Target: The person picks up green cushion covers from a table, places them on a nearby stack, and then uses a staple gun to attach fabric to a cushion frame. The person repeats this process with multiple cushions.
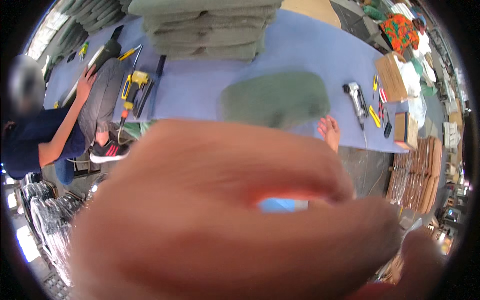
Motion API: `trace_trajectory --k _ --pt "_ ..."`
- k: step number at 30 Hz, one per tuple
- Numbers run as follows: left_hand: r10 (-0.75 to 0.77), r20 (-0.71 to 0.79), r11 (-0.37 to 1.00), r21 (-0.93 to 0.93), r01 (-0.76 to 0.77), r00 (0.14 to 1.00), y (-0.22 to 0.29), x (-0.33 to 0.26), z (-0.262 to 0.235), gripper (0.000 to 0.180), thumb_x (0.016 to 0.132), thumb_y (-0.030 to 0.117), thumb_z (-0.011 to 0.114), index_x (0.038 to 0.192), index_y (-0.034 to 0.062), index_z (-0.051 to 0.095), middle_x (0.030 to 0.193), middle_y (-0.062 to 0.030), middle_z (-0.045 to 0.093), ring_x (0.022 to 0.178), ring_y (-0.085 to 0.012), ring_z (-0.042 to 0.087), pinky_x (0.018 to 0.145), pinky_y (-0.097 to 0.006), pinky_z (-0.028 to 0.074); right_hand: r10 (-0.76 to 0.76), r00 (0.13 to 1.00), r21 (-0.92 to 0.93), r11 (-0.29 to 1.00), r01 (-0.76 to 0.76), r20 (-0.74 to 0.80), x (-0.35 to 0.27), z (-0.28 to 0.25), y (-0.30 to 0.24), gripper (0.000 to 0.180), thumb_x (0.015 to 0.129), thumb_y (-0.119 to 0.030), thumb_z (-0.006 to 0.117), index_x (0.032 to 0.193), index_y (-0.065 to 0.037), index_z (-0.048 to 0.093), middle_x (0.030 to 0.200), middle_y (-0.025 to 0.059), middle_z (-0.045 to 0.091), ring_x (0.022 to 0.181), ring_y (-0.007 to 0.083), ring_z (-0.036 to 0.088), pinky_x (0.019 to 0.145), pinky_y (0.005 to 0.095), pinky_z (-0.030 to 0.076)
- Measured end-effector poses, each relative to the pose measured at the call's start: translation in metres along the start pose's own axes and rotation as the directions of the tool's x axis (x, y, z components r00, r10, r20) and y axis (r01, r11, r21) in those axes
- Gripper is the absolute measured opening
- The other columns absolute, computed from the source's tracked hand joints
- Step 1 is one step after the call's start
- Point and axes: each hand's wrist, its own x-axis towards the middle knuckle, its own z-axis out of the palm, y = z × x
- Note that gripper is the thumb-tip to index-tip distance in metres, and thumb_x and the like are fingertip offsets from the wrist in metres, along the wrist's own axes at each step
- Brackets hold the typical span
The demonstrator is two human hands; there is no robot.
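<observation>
My left hand [215, 230] is very close to the view and badly blurred. It covers most of the lower middle, fingers pointing right with a small gap between them; whether it holds anything cannot be made out. Beyond it, my right hand [330, 132] is at the table's near edge, fingers apart and slightly bent, with nothing visible in them. Its fingertips are beside the near right corner of a grey-green padded cushion [275, 99], blurred, which lies on the blue-grey table [195, 95]. A metal air stapler [356, 100] lies to the right of the cushion.
Behind stands a stack of grey-green cushions [205, 30]. On the left lies a yellow-and-black air tool [132, 87] with a hose, near a seated person [45, 132] who touches a pad. Hand tools [375, 116] and a cardboard box [391, 77] are at the right edge.
</observation>
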Motion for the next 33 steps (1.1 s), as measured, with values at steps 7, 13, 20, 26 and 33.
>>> trace_trajectory --k 7,13,20,26,33 --pt "-0.288 -0.217 0.938 -0.261 0.229 0.933 -0.127 0.016 -0.037 0.032 0.086 0.008 0.068 0.118 0.0063 0.069 0.098 -0.0133 0.075 0.085 -0.0281 0.073 0.072 -0.039 0.058 -0.3 0.949 -0.455 0.861 0.227 -0.093 0.128 -0.036 0.025 0.038 0.101 -0.03 0.061 0.121 0.003 0.063 0.116 0.0121 0.067 0.107 0.0218 0.061 0.097 0.0345 0.047" --pt "-0.94 -0.34 -0.036 0.053 0.998 -0.016 -0.231 -0.271 0.065 0.068 0.099 0.048 0.057 0.15 0.0049 0.042 0.142 -0.0234 0.055 0.13 -0.037 0.055 0.11 -0.044 0.042 0.167 0.97 -0.439 0.895 -0.076 0.174 0.128 0.06 -0.015 0.075 0.102 -0.057 0.048 0.14 0.008 0.053 0.136 0.0185 0.061 0.124 0.0286 0.057 0.108 0.037 0.04" --pt "-0.959 -0.12 -0.179 -0.442 0.879 -0.256 -0.231 -0.338 0.128 0.066 0.096 0.043 0.066 0.144 0.0027 0.047 0.128 -0.0193 0.062 0.113 -0.0236 0.06 0.094 -0.04 0.051 0.037 0.991 -0.521 0.853 0.037 0.131 0.087 0.015 -0.032 0.065 0.104 -0.052 0.049 0.133 0.005 0.06 0.125 0.012 0.065 0.112 0.0199 0.058 0.102 0.0335 0.043" --pt "-0.975 -0.125 0.213 -0.278 0.937 0.184 -0.209 -0.2 -0.016 0.07 0.089 0.038 0.074 0.147 0.0067 0.047 0.123 -0.0217 0.066 0.107 -0.0323 0.067 0.092 -0.039 0.052 -0.121 0.972 0.183 0.97 0.159 -0.202 -0.034 0.019 -0.14 0.06 0.102 -0.045 0.055 0.141 0.0 0.05 0.138 0.0109 0.055 0.125 0.0248 0.052 0.108 0.0411 0.04" --pt "-0.538 -0.602 0.662 0.131 0.738 0.59 -0.208 -0.08 -0.241 0.061 0.094 0.037 0.07 0.145 0.0082 0.053 0.132 -0.011 0.064 0.107 -0.0157 0.064 0.093 -0.03 0.05 -0.51 0.856 -0.07 0.86 0.506 -0.082 -0.046 0.132 -0.326 0.07 0.098 -0.04 0.059 0.152 0.0 0.039 0.151 0.014 0.045 0.133 0.0268 0.048 0.11 0.0418 0.04"
